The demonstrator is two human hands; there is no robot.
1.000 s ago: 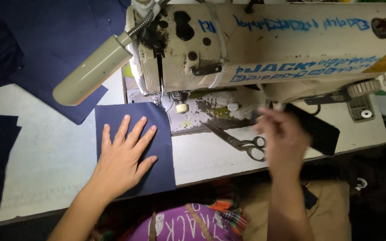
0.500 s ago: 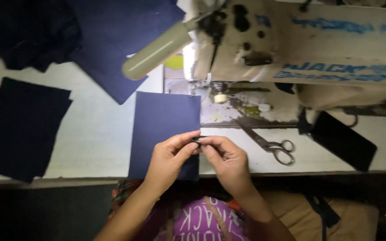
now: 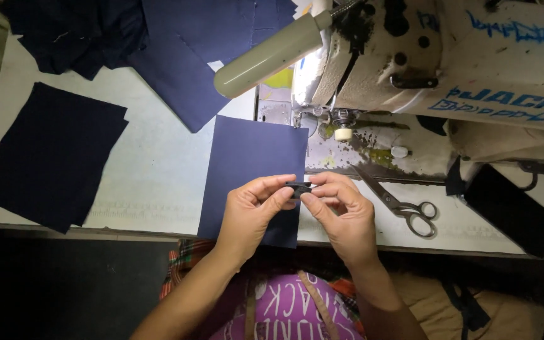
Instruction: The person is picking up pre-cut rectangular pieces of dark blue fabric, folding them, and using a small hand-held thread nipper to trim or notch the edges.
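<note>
Both hands meet over the near edge of a navy fabric panel [image 3: 250, 157] that lies flat on the sewing table [image 3: 158, 170]. The left hand [image 3: 253, 211] and right hand [image 3: 341, 211] pinch a small dark piece [image 3: 298, 187] between their fingertips, fingers narrowed around it. Scissors [image 3: 398, 201] lie just right of the hands, below the sewing machine [image 3: 448, 56], and a stack of dark panels [image 3: 48, 154] sits well to the left.
</note>
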